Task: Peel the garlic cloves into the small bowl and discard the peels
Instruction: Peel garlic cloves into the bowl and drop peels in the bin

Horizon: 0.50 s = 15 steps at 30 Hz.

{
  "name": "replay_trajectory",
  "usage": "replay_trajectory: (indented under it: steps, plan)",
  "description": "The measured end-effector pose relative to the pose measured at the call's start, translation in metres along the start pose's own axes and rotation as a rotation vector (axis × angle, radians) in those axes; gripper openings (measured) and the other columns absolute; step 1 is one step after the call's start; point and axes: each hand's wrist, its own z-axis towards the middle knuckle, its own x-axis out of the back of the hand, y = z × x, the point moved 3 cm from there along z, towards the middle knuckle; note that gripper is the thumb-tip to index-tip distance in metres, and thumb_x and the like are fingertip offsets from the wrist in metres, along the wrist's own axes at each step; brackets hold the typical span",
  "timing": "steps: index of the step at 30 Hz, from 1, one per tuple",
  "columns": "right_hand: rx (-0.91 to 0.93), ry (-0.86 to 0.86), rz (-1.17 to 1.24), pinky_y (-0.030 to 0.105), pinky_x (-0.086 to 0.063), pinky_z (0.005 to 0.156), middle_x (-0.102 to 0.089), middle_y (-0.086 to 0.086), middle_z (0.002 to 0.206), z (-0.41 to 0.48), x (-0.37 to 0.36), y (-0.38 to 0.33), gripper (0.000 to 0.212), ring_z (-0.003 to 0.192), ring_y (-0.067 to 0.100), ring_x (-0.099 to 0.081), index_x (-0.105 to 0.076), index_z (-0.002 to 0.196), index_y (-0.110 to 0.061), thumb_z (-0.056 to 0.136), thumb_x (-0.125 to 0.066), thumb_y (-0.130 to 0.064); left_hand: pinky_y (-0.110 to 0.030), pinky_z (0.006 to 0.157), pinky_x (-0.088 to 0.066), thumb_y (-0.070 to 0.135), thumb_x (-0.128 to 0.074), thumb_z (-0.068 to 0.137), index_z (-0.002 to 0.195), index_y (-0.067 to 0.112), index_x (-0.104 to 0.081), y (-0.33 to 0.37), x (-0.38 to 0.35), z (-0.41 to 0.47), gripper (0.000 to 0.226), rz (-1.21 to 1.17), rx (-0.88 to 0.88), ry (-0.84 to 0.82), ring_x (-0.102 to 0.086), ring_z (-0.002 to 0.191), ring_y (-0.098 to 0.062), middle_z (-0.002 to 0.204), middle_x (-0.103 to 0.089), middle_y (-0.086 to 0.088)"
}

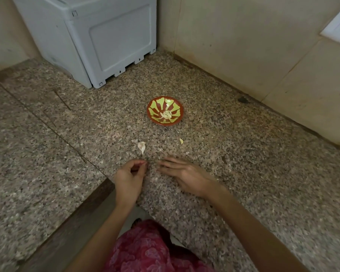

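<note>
A small red bowl [165,110] with a green pattern stands on the speckled granite counter [243,163]. Pale peeled garlic cloves [166,114] lie in its middle. Nearer to me, a whitish garlic peel [142,146] lies on the counter, and a smaller scrap of peel [181,141] lies to its right. My left hand [130,178] is below the larger peel, with fingers curled and fingertips pinched together; whether they hold anything is unclear. My right hand [183,174] rests on the counter with its fingers stretched out towards the left.
A grey-white appliance box [98,42] stands at the back left against the wall. Beige tiled walls [263,55] close the corner behind and to the right. The counter's front edge [98,195] runs diagonally by my left wrist.
</note>
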Motion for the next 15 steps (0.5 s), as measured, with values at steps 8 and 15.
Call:
replay_trajectory:
  steps: [8, 15]
  plan:
    - [-0.066, 0.037, -0.027, 0.041, -0.035, 0.117, -0.037, -0.010, 0.154, -0.037, -0.012, 0.017, 0.086, 0.146, 0.012, -0.030, -0.045, 0.146, -0.027, 0.076, -0.065, 0.018, 0.003, 0.069, -0.041, 0.006, -0.067, 0.088, 0.096, 0.010, -0.072, 0.001, 0.000, -0.002, 0.011, 0.005, -0.012, 0.009, -0.060, 0.073, 0.012, 0.083, -0.062, 0.020]
    - [-0.002, 0.228, -0.014, 0.033, -0.059, 0.087, -0.068, 0.004, 0.118, -0.043, -0.010, 0.013, 0.056, 0.111, 0.021, -0.062, -0.071, 0.114, -0.010, 0.065, -0.076, 0.016, -0.012, 0.070, -0.053, 0.006, -0.066, 0.089, 0.095, 0.014, -0.072, -0.002, 0.002, -0.012, 0.012, -0.037, 0.019, -0.017, -0.067, 0.073, -0.001, 0.088, -0.070, 0.012]
